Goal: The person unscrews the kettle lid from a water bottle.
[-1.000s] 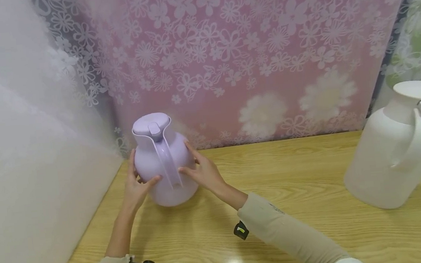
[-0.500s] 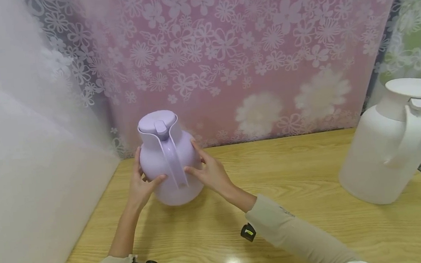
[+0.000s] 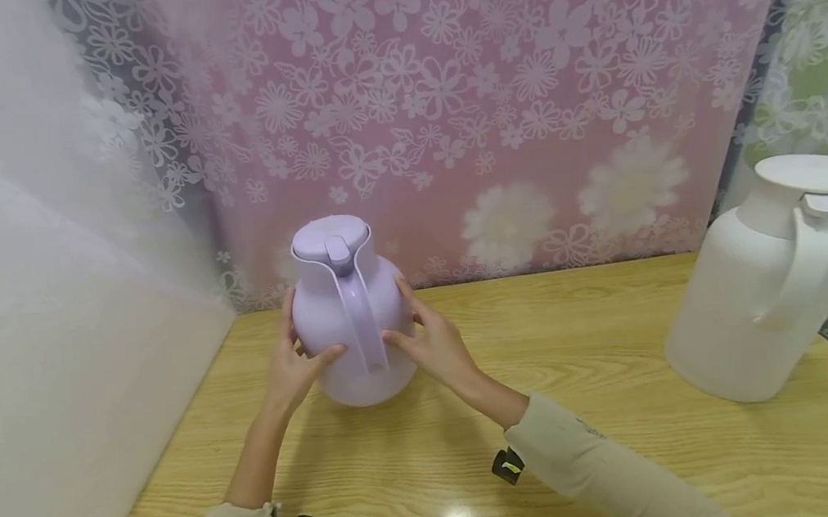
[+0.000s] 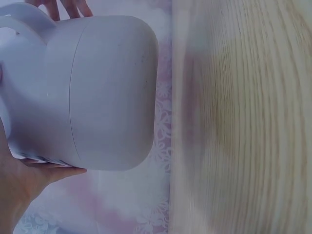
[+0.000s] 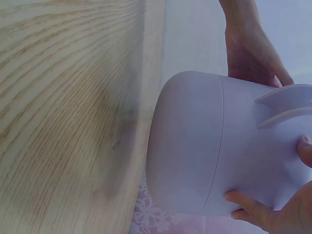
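The left hand (image 3: 296, 366) and right hand (image 3: 436, 347) clasp opposite sides of the lilac jug (image 3: 349, 322), fingers spread and curved around its body, lifted clear of the wooden table (image 3: 619, 405).

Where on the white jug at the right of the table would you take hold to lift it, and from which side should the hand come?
Take the white jug by its handle, the long loop from under the lid down the body. It faces the camera side and slightly right, so the hand should probably come from the near side, fingers through the loop. The jug stands upright on the table with open space in front, while the body looks too wide for one hand's grip.
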Motion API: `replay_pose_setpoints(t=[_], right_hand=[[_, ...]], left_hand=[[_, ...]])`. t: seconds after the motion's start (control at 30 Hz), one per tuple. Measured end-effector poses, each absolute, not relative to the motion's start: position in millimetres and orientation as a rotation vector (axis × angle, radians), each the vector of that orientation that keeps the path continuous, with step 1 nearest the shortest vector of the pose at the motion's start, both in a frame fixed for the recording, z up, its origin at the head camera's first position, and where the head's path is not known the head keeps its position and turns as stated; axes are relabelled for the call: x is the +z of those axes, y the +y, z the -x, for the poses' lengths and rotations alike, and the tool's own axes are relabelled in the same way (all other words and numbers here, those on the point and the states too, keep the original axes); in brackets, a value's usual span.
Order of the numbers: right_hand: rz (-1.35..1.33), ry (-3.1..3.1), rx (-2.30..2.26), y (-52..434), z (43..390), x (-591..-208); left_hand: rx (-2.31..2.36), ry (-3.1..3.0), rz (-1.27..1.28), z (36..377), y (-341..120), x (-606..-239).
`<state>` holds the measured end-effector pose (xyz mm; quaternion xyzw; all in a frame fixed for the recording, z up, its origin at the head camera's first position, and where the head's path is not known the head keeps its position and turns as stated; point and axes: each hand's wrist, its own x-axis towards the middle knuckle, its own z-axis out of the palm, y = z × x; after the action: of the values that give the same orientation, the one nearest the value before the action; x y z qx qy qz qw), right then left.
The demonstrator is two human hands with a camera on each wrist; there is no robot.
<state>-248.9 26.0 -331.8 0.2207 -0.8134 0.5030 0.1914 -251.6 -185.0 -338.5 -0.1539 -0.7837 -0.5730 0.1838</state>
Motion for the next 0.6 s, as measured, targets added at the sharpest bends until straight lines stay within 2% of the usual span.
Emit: replay_pose_setpoints(t=[0.27,0.6], right_hand=[[-0.591,-2.256,1.417,40.2,242.0,-333.4],[-0.575,-2.226,1.410,58.0,233.5,-335.9]], left_hand=[[-1.581,-2.240,0.453,243.8,-168.2,-334.0],[-1.538,-2.165,0.588,270.5,-163.9,-364.4]])
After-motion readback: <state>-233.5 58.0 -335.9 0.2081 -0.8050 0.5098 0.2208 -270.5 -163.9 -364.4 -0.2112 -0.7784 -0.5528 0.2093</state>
